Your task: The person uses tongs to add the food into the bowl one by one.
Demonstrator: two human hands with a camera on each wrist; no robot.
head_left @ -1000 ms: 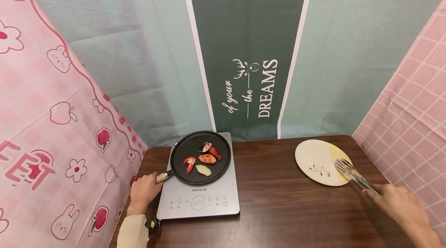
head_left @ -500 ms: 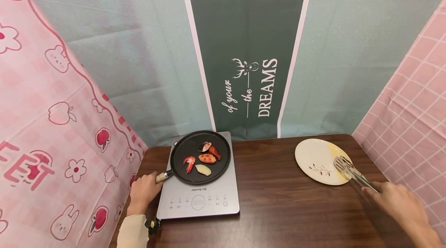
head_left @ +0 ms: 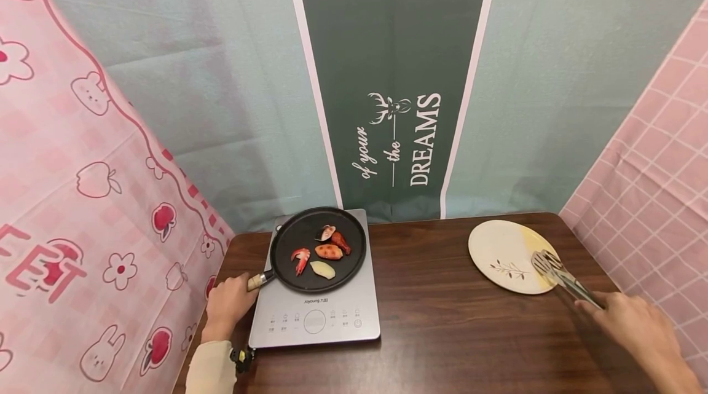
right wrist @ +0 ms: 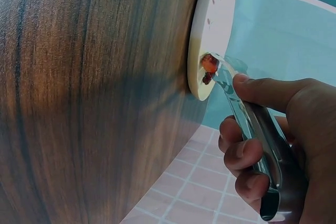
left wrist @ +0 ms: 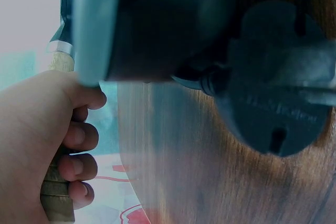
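My left hand (head_left: 229,305) grips the wooden handle (left wrist: 55,187) of a flat black frying pan (head_left: 298,231). In the pan lie a shrimp (head_left: 301,260), a drumstick (head_left: 340,243), a mussel (head_left: 326,233), a browned wing-like piece (head_left: 329,252) and a pale yellow slice (head_left: 323,269). Metal tongs (head_left: 570,283) are held in my right hand (head_left: 636,326), thumb on one side and fingers curled round the other. Their tips are over the yellow part of a round plate (head_left: 498,246). The right wrist view shows a small orange-red piece (right wrist: 210,64) at the tips.
Under the pan is a silver induction cooker (head_left: 315,338) with its control panel facing me. Brown wooden table (head_left: 431,295) lies between cooker and plate. A green curtain (head_left: 387,25) hangs behind, with pink cloths on the left (head_left: 121,197) and right (head_left: 658,197).
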